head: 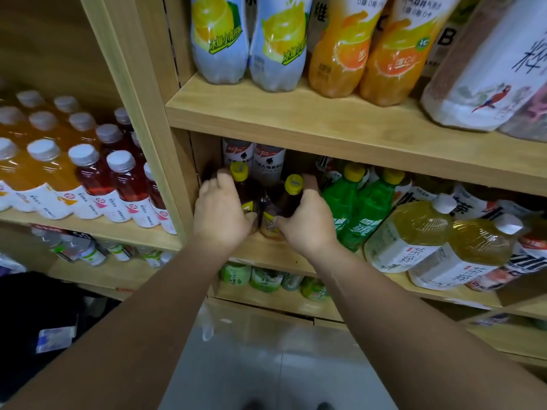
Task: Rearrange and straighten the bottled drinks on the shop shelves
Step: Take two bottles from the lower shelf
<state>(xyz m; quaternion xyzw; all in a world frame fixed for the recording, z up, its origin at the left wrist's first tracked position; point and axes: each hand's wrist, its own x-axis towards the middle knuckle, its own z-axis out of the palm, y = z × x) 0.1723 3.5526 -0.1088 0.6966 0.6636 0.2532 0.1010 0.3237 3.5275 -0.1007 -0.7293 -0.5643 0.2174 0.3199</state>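
Observation:
Two dark tea bottles with yellow caps stand at the left end of the middle shelf [266, 250]. My left hand [220, 211] grips the left dark bottle [244, 187], fingers curled round its far side. My right hand [307, 220] grips the right dark bottle [288, 196], thumb at its base. The two bottles stand close together, almost touching. Behind them are two white-labelled bottles [254, 161].
Two green bottles [352, 208] stand right beside my right hand, then large yellow tea bottles [414, 232]. The upper shelf [296, 119] holds lemon and orange drinks. The left bay holds rows of orange and red bottles [74, 179]. Small green bottles [266, 279] sit below.

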